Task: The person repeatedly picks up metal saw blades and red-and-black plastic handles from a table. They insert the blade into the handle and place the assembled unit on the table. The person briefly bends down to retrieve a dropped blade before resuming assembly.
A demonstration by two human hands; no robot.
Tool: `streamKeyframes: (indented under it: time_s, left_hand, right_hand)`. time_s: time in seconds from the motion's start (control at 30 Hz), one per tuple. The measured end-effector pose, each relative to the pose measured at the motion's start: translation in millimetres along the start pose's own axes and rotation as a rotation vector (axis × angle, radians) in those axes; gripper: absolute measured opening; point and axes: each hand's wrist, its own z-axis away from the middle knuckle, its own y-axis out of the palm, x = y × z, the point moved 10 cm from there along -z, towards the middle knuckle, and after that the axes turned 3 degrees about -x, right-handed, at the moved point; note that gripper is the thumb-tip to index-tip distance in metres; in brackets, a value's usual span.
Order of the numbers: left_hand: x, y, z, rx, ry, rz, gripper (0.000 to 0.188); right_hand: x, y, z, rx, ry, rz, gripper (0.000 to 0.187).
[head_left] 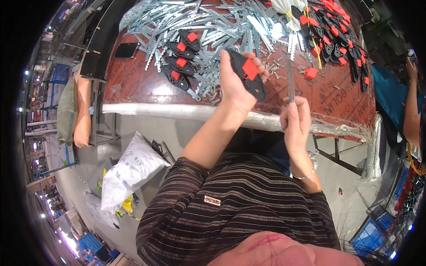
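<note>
My left hand (234, 92) holds a black leaf-shaped plastic part (237, 66) with a red block (250, 69) set in its middle, above the table's near edge. Between the thumb and fingers of my right hand (296, 119) is a long flat metal strip (290, 80), pointing away from me. To the left of the held part, several similar black parts with red blocks (181, 62) lie among notched metal strips (195, 26). Small springs (276, 68) are scattered between my hands. A loose red block (311, 72) rests right of the strip.
A large pile of black-and-red parts (337, 31) covers the table's far right. A white plastic bag (286, 8) stands at the back. A dark phone-like slab (127, 50) lies on the reddish tabletop (133, 84) at left. White sacks (131, 170) sit on the floor. Another person's arm (412, 102) shows at right.
</note>
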Motion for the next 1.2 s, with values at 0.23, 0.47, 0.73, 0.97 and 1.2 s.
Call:
streamKeyframes:
  time_s: [0.23,0.47,0.73,0.97,1.2]
  left_hand:
    - [-26.1,-14.9,-20.3,0.096,0.067,0.11,0.056]
    - [-29.1,-16.4,-19.9,0.05,0.119,0.063,0.056]
    - [-41.2,-9.4,-11.2,0.061,0.261,-0.038,0.056]
    - [-11.6,3.2,5.1,0.115,0.172,-0.114,0.057]
    - [-35.5,7.2,11.9,0.135,0.218,-0.14,0.059]
  right_hand:
    - [-13.0,2.0,37.7,0.235,0.345,0.02,0.017]
    - [-16.5,13.6,41.6,0.252,0.34,0.064,0.017]
    - [-12.4,16.2,37.7,0.266,0.33,0.113,0.016]
    - [-22.4,37.5,17.2,0.234,0.254,0.015,0.015]
    - [-22.4,64.3,1.1,0.276,0.249,-0.098,0.018]
